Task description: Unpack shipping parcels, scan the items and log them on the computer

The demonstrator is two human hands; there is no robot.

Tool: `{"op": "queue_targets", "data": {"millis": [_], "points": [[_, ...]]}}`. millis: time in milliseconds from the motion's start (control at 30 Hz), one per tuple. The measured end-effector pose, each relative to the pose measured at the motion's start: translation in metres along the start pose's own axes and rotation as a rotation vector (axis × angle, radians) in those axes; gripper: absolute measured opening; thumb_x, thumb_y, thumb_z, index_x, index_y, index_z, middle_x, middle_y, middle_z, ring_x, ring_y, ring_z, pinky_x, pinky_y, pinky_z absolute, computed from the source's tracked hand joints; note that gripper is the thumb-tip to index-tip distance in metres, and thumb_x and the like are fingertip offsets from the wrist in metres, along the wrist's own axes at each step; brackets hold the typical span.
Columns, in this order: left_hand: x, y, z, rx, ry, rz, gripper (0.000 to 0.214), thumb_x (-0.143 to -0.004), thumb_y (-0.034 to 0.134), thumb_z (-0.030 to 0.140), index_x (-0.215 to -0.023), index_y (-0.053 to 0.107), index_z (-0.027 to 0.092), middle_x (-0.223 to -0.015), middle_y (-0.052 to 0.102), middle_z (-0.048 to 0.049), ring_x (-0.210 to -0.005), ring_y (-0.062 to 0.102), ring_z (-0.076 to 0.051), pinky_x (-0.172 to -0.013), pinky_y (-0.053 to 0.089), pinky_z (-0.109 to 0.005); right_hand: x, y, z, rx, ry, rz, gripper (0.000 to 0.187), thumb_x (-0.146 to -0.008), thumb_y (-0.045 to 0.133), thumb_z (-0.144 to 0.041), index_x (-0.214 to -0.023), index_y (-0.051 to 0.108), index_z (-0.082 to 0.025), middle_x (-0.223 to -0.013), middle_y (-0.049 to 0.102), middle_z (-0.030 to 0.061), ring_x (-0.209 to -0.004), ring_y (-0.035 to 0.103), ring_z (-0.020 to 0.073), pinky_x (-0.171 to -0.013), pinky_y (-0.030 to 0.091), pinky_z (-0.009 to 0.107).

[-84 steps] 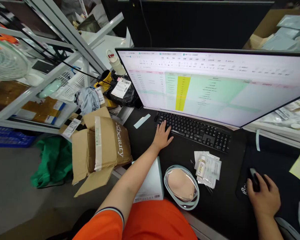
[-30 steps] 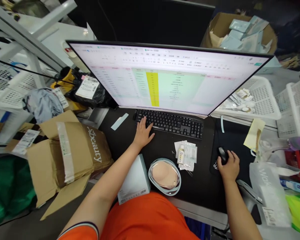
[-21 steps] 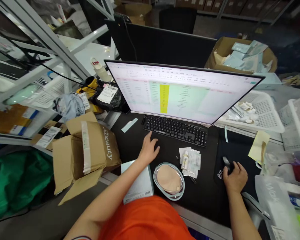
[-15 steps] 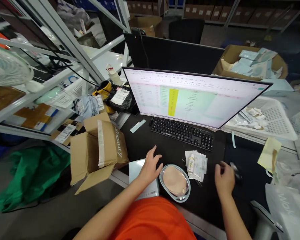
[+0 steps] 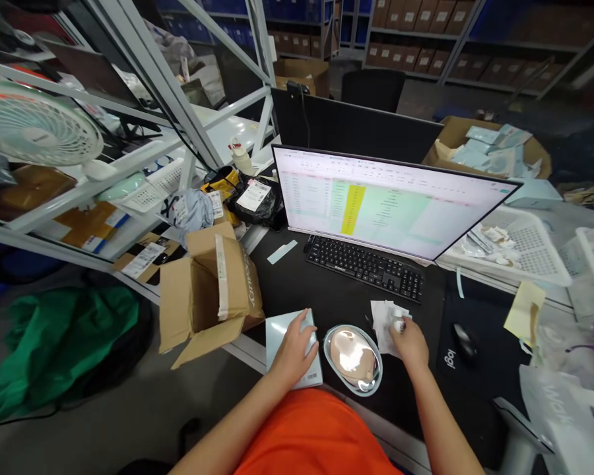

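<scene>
My left hand [image 5: 294, 348] rests on a flat light-blue box [image 5: 276, 328], its fingers stretched out and apart. Beside it lies an oval tray [image 5: 329, 361] with a pale blue rim, holding a beige, shell-shaped piece [image 5: 347, 354] under shiny clear film. Over a small pile of white paper and clear packets [image 5: 382, 324], my right hand [image 5: 410, 342] is closed with its fingertips round a small bottle [image 5: 399, 325]. One rounded end of the bottle faces up. Fingers hide part of it.
An open cardboard box [image 5: 228, 284] stands left of the desk. Behind my hands are a keyboard [image 5: 363, 265] and a large monitor [image 5: 376, 204]. A mouse [image 5: 464, 343] lies on a dark pad at right, with a white basket [image 5: 544, 254] beyond. A fan [image 5: 37, 125] is far left.
My right hand has moved left from beside the mouse to the packets and gripped the small bottle. My left hand has settled on the light-blue box. The camera view has shifted slightly.
</scene>
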State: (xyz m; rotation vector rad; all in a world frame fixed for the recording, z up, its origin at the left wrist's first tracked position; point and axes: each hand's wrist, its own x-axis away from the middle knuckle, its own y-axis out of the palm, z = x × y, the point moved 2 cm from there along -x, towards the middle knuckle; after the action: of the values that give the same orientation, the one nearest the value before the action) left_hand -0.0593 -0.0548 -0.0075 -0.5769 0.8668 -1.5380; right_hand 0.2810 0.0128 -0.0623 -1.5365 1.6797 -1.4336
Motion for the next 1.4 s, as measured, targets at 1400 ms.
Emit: {"op": "queue_targets", "data": {"millis": [1400], "points": [[-0.011,0.038,0.017,0.006,0.129,-0.242,0.029,-0.095,0.055,0.022,-0.121,0.066,0.017,-0.144,0.054,-0.0193,-0.122,0.065,-0.030,-0.103,0.057,-0.049,-0.001,0.021,0.020,-0.517,0.120,0.049,0.024,-0.070,0.065,-0.031,-0.091,0.069,-0.022,-0.086,0.075,0.0036,-0.079,0.069,0.0228,-0.073,0.048,0.029]]}}
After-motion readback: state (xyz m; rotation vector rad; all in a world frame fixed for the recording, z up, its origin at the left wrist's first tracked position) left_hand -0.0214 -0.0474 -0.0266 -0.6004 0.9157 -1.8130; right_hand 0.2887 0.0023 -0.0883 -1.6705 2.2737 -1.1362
